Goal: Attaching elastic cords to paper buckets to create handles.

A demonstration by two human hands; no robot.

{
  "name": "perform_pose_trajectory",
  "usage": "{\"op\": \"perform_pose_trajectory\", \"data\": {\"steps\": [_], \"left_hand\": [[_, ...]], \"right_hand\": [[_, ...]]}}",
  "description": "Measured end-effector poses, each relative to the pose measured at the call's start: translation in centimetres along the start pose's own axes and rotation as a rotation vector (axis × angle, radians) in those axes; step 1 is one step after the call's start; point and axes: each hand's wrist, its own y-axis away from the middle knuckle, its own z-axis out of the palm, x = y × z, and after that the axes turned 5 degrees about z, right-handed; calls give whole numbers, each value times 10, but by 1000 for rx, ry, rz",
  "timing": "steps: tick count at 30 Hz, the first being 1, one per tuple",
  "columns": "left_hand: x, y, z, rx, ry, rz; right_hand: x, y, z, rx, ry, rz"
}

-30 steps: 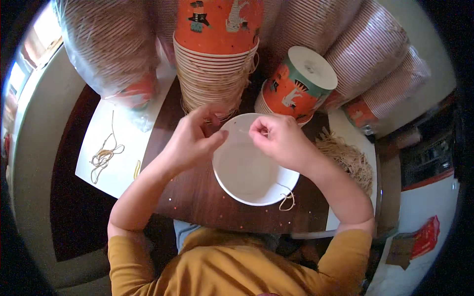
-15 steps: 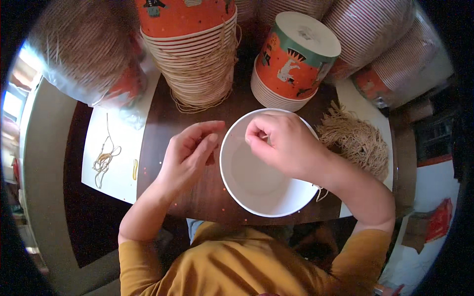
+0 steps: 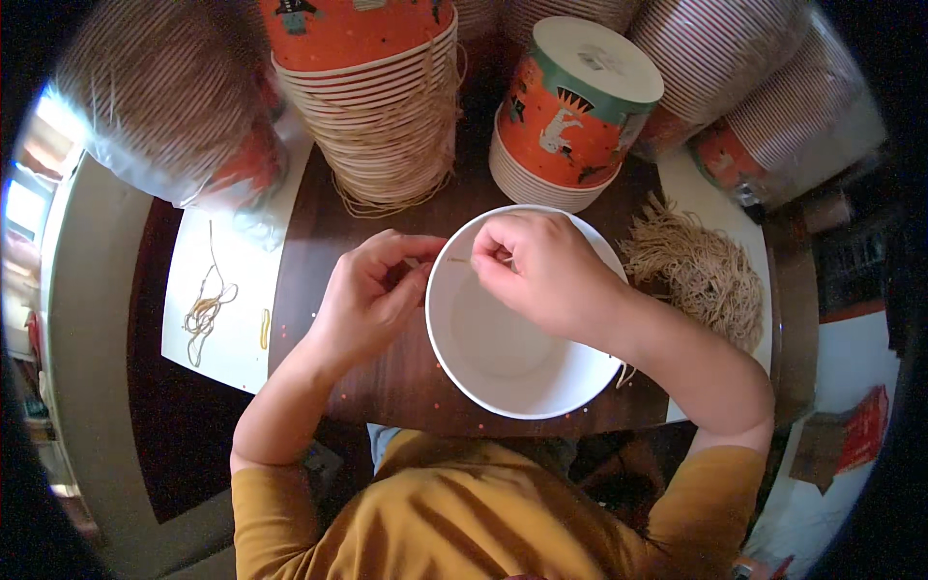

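A white-lined paper bucket (image 3: pixel 503 353) stands on the table before me, mouth up. My right hand (image 3: pixel 541 275) reaches over its far rim, thumb and forefinger pinched inside. A short bit of tan cord (image 3: pixel 457 259) shows against the inner wall, running toward those fingertips. Outside the left rim, my left hand (image 3: pixel 372 290) has thumb and forefinger closed against the bucket's wall; what they pinch is hidden. More cord (image 3: pixel 626 374) hangs out by the bucket's right side, below my right forearm.
Behind stand a tall stack of orange buckets (image 3: pixel 362 39) strung with cord and a shorter upside-down stack (image 3: pixel 561 126). A heap of cut cords (image 3: pixel 701 271) lies at right. Loose cord (image 3: pixel 203 314) lies on white board at left. Plastic-wrapped bucket stacks (image 3: pixel 169 106) flank the back.
My left fingers have come right to the bucket's rim and closed. My right hand has shifted slightly left, and a bit of cord now shows at the inner left wall.
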Motion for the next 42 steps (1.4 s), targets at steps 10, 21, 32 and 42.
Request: {"op": "perform_pose_trajectory", "data": {"steps": [10,21,32,42], "left_hand": [[8,3,5,-16,65,0],[30,18,4,-133,-423,241],[38,53,3,-171,484,74],[39,73,18,-300,422,5]], "right_hand": [[1,-3,6,-25,-9,-13],[-12,13,-8,-274,-80,152],[-69,85,-38,-398,567,-162],[-81,52,-41,-461,157,-463]]}}
